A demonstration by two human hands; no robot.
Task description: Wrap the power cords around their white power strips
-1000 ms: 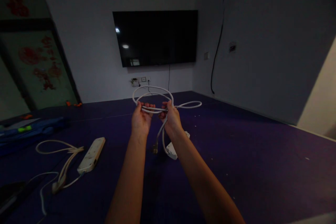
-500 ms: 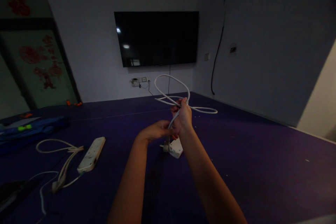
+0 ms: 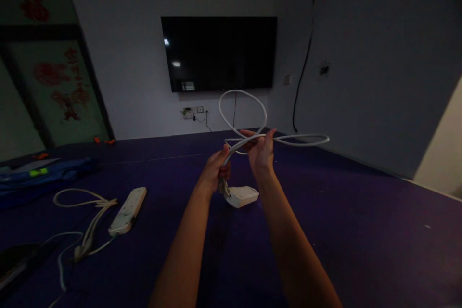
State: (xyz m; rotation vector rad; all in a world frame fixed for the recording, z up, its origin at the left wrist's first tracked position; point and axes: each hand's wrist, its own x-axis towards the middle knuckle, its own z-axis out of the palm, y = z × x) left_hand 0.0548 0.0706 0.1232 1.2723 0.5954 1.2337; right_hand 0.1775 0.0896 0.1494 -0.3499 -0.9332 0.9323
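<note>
Left hand has parted from right hand; both hold white cord.

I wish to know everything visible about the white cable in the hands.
The white cable looks smooth and plastic-coated. It is held up in loose loops: one stands upright, another extends rightward past the right hand. The left hand grips its lower part, and its loops meet at the right hand. Whether it joins the white block below is unclear.

Both forearms reach forward, left fingers curled, right fingers extended, thumb raised.
</note>
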